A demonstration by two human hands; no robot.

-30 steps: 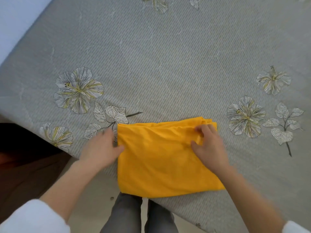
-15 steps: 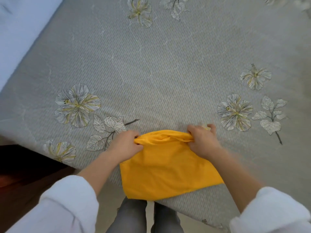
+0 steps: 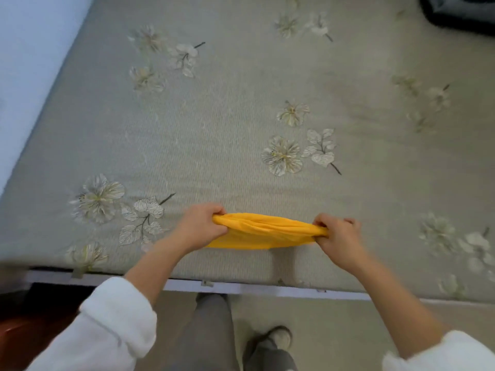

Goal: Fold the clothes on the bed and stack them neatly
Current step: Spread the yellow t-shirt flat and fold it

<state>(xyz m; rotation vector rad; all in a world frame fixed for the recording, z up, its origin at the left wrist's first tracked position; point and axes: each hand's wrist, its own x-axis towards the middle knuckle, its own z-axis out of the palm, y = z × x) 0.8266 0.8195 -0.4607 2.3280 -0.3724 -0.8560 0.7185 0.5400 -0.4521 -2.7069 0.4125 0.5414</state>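
A folded yellow garment hangs stretched between my two hands just above the near part of the bed. My left hand is closed around its left end. My right hand grips its right end. The cloth is bunched into a narrow band, and its lower part droops toward the bedcover. Both sleeves are white and pushed up my forearms.
The bedcover is grey with printed flowers and fills most of the view. The bed's near edge runs across below my hands. A dark object sits at the far right corner. A pale wall borders the left. My legs stand on beige floor.
Both hands closed on the garment's far edge and lifted it off the bed, so the flat yellow rectangle is now a narrow bunched band. The view has tilted up the bed.
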